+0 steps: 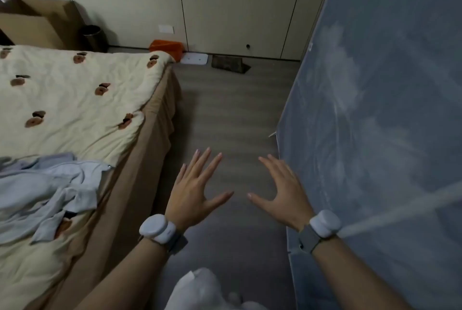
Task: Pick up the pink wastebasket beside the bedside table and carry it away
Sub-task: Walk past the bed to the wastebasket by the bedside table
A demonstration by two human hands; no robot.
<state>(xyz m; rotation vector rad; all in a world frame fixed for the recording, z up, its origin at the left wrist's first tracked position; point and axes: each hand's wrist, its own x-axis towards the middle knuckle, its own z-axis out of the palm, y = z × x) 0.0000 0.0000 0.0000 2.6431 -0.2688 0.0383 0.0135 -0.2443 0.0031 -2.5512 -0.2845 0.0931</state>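
wastebasket (166,47) | orange-pink, rect. | on floor by far bed corner, partly hidden

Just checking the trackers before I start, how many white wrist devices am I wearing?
2. One white wrist device sits on the left wrist, near the bed's edge; the other sits on the right wrist, beside the blue-grey fabric panel. None appear hidden.

My quilt (75,89) is cream with brown round spots, over a tan bed skirt (140,159). A pale blue cloth (50,184) lies crumpled at the bed's near edge. The floor (225,109) is grey wood grain. By the beige wall panels (225,4) sits an orange box (166,47). My wrist bands (156,228) are white on grey straps. The netting (387,109) is grey-blue.
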